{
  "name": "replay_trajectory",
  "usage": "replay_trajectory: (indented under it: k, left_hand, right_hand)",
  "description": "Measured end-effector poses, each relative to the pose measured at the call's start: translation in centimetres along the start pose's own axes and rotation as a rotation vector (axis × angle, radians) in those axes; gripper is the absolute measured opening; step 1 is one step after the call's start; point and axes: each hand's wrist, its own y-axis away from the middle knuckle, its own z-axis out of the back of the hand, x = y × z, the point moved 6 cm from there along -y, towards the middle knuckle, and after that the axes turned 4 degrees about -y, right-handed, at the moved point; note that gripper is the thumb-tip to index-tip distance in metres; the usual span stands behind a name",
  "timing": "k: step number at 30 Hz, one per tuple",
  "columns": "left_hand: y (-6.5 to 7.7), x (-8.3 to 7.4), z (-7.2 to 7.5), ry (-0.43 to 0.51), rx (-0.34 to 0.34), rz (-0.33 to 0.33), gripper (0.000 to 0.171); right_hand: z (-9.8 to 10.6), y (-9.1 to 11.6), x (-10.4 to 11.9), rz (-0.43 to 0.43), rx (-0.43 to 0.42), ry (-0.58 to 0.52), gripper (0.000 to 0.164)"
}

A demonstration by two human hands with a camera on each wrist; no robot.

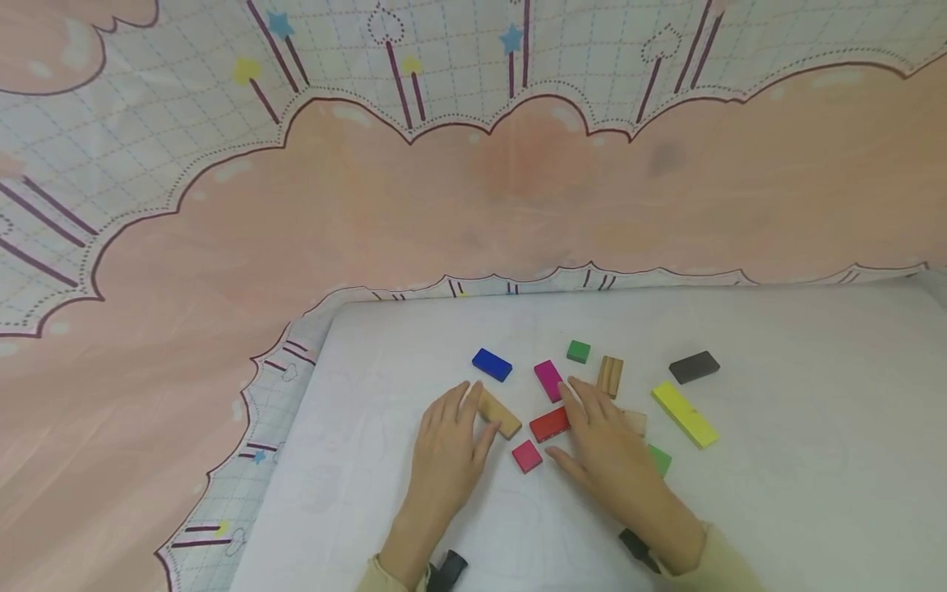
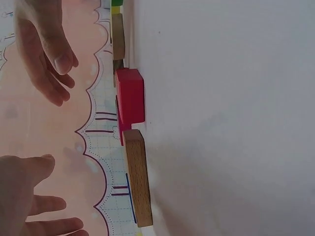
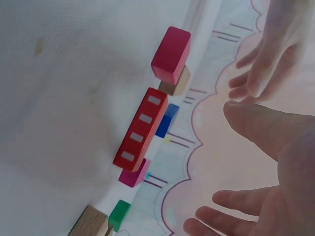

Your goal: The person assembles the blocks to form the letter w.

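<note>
My left hand (image 1: 446,448) hovers at the left side of a natural wooden block (image 1: 501,415), fingers spread and loosely bent, gripping nothing. Over the red block (image 1: 548,425) and a pale wood block (image 1: 636,423) reaches my right hand (image 1: 610,452), its fingers extended and apart. The right wrist view shows several light rectangles along the red block's side (image 3: 141,129). Between the hands lies a small pinkish-red block (image 1: 527,456). A magenta block (image 1: 548,380) sits just beyond the right fingertips. Part of a light green block (image 1: 659,460) is hidden by the right hand.
Farther back lie a blue block (image 1: 491,365), a green block (image 1: 579,351) and a striped brown block (image 1: 610,376). Off to the right are a black block (image 1: 694,367) and a long yellow block (image 1: 684,414). A white cloth (image 1: 355,362) covers the table; a patterned curtain (image 1: 473,197) hangs behind.
</note>
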Motion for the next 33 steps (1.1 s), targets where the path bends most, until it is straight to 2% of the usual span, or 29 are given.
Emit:
replay_trajectory:
  k: [10, 20, 27, 33]
  left_hand:
    - [-0.6, 0.7, -0.4, 0.017, 0.019, 0.014, 0.054]
    - [-1.3, 1.0, -0.5, 0.044, 0.013, 0.022, 0.049]
    - [-2.0, 1.4, -0.5, 0.082, -0.001, 0.026, 0.043]
    - [-2.8, 1.9, -1.1, 0.102, -0.004, 0.029, 0.041]
  right_hand:
    - [-0.9, -0.7, 0.7, -0.023, 0.065, -0.034, 0.087]
    - [-1.7, -1.4, 1.5, -0.034, 0.103, -0.061, 0.079]
    - [-2.4, -1.7, 2.3, 0.033, 0.052, -0.066, 0.072]
    - [-2.7, -2.0, 2.7, 0.060, 0.065, -0.063, 0.069]
